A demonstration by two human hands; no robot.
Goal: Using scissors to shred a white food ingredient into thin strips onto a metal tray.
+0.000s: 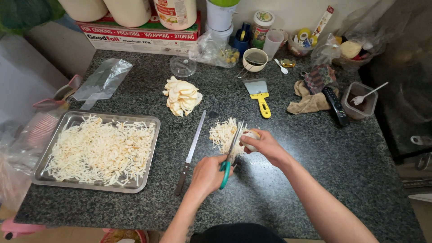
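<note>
My left hand (208, 174) grips teal-handled scissors (231, 155), blades pointing up and away over a small heap of pale shreds (222, 133) on the dark granite counter (306, 153). My right hand (265, 145) holds a pale folded slice (250, 134) against the blades. A pile of whole pale slices (182, 95) lies farther back. At the left, a metal tray (150, 153) is filled with shreds. A long knife (192, 151) rests on the counter between tray and heap.
A yellow-handled scraper (259, 95), a rag (309, 102), a dark remote (336, 105) and a plastic tub with a spoon (360, 100) lie at the right. Bags, cups, jars and a foil box (139, 37) line the back wall. A clear bag (102, 81) is back left.
</note>
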